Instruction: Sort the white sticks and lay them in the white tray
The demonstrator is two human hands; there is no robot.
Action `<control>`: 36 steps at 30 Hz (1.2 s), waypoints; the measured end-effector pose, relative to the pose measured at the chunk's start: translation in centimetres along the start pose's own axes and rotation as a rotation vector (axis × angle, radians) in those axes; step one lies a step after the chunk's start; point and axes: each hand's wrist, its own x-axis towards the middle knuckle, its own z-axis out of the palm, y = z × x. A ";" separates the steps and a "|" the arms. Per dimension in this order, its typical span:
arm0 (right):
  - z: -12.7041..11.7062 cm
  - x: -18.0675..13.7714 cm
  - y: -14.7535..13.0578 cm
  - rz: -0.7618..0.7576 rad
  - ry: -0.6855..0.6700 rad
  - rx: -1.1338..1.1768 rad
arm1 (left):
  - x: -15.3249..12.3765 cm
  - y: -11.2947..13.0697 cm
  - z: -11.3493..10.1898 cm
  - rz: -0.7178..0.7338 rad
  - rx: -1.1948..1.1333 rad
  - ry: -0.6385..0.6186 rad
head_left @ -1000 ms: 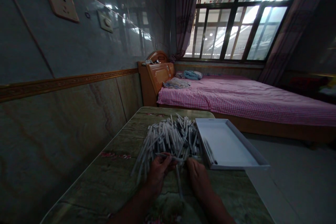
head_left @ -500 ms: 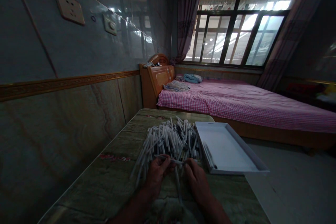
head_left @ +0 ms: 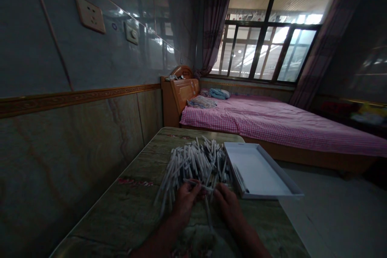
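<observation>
A big heap of thin white pens (head_left: 193,161) lies on the green marbled table (head_left: 130,209). My left hand (head_left: 186,201) and my right hand (head_left: 229,205) sit at the near edge of the heap, fingers pinched on the two ends of one pen (head_left: 199,186) held crosswise between them. Another pen (head_left: 208,211) lies lengthwise on the table between my hands. To the right of the heap stands a shallow white tray (head_left: 263,173) with one or two pens (head_left: 240,177) along its left wall.
The table runs along a tiled wall (head_left: 75,129) on the left. A bed with a pink checked cover (head_left: 272,119) stands behind it, under a barred window (head_left: 266,48). Grey floor (head_left: 332,209) lies to the right of the table.
The view has shifted slightly right and down. My hands keep hold of the same pen at the heap's near edge; nothing else has moved.
</observation>
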 end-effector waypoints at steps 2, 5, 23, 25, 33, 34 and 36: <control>0.0 0.0 0.2 0.018 0.006 0.011 | 0.1 -0.2 0.1 -0.007 0.013 -0.017; -0.1 0.0 0.4 0.057 0.008 0.028 | 0.2 -0.4 0.2 -0.008 0.009 -0.008; -0.6 0.3 0.3 0.131 -0.011 -0.009 | 0.3 -0.6 0.7 -0.022 0.005 0.002; -0.6 0.2 0.1 0.113 -0.014 0.005 | 0.3 -0.6 0.7 -0.016 0.010 0.011; -0.8 0.0 -0.4 0.069 -0.087 0.024 | 0.3 -0.4 0.9 -0.008 0.045 -0.009; -0.8 0.0 -0.4 0.071 -0.083 0.031 | 0.3 -0.3 0.9 -0.004 0.056 -0.022; -0.7 0.1 -0.2 0.080 -0.070 0.045 | 0.2 -0.3 0.9 0.009 0.074 -0.047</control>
